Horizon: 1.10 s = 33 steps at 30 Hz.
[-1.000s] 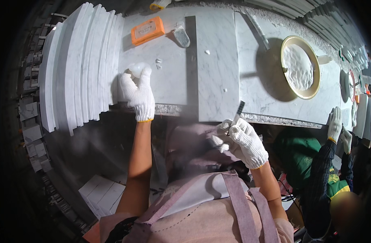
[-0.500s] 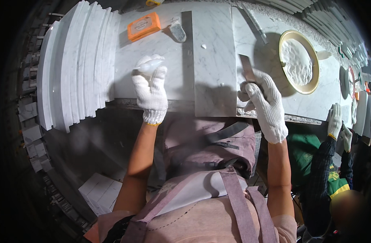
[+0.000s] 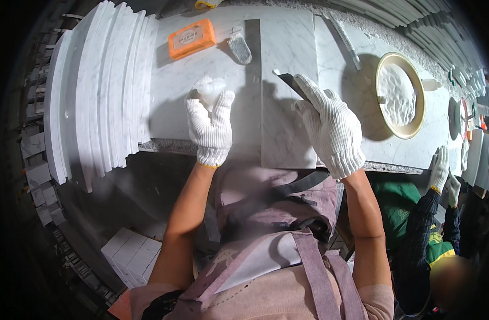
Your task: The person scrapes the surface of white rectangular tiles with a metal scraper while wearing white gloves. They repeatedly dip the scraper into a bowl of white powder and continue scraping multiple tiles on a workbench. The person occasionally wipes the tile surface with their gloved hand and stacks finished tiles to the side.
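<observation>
"What covers the left hand [image 3: 211, 128] and the right hand [image 3: 335, 128]?"
"White knitted cloth, matt and ribbed."
"And the blade [image 3: 294, 85]?"
"Flat, smooth, dark; it looks like metal."
"The translucent piece [image 3: 213, 89]?"
"Glossy. I can't tell its material."
"The worktop [image 3: 169, 80]?"
"Smooth, veined stone, like marble, its front edge rough. The slab [image 3: 288, 48] matches, smooth and softly shiny."
"The basin [image 3: 421, 101]?"
"Smooth, cream, plastic-looking."
"The apron [image 3: 313, 272]?"
"Matt cloth."

Stone workshop: white veined slabs [image 3: 95, 90] stood ranked at left; rough-edged stone bench [image 3: 212, 66] held round tub [image 3: 407, 132] of white paste [image 3: 398, 96]; gloved co-worker [image 3: 421, 226] was at right.
</observation>
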Available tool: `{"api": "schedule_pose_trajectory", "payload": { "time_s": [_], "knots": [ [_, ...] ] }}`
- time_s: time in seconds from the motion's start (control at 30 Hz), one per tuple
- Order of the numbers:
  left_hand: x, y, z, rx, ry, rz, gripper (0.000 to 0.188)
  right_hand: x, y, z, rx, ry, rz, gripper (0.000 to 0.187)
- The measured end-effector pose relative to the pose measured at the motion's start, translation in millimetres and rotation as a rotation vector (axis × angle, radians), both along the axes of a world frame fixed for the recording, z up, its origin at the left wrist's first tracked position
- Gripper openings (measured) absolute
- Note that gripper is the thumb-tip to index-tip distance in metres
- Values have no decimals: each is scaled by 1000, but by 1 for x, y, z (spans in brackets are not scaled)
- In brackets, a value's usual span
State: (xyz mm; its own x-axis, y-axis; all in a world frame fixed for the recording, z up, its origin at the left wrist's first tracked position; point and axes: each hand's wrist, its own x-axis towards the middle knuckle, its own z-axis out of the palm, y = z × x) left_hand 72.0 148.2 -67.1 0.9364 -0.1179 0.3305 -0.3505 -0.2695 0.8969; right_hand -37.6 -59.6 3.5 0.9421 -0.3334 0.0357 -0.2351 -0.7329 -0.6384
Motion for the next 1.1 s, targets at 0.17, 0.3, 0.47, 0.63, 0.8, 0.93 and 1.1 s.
{"api": "schedule_pose_trajectory", "payload": {
  "time_s": [0.17,0.3,0.47,0.63,0.8,0.93,1.1],
  "knots": [
    [-1,0,0,0,4,-11,44,6,4,1,-54,127,9,40],
    [1,0,-3,2,10,-15,45,13,6,2,-122,103,19,40],
    [1,0,-4,47,-53,3,45,22,6,4,-125,115,3,39],
    [-2,0,-1,69,25,31,46,27,3,2,-21,53,-10,39],
    [-5,1,3,70,88,11,42,23,5,6,-183,37,88,41],
    [-4,1,1,30,72,-13,42,13,10,12,-258,200,146,34],
    [-2,-1,-3,-127,114,-65,44,3,7,15,-154,226,94,43]
  ]
}}
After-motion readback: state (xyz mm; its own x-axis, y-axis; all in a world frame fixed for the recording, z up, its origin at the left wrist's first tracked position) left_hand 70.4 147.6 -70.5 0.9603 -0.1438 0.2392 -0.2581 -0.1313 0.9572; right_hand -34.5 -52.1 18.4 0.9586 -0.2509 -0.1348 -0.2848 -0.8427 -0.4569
